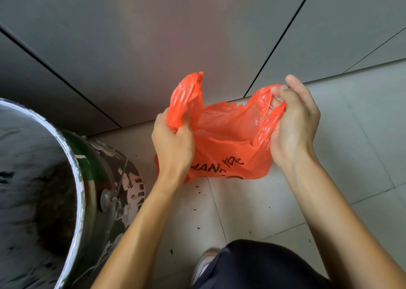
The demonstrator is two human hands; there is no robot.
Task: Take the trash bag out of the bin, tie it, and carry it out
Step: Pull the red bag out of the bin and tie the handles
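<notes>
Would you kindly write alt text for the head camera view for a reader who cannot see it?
A person's left hand and right hand each grip one handle of an orange plastic bag, holding its mouth open above a pale tiled floor. A paint-stained metal bucket stands at left.

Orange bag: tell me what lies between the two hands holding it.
In the head view, only the orange bag's open mouth spans between the left hand and the right hand; each grips one handle.

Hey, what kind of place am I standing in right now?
Probably an indoor utility or kitchen corner: pale tiled floor scattered with dark crumbs, smooth grey wall panels, and a paint-smeared metal bucket bin beside the orange plastic carrier bag you're holding.
</notes>
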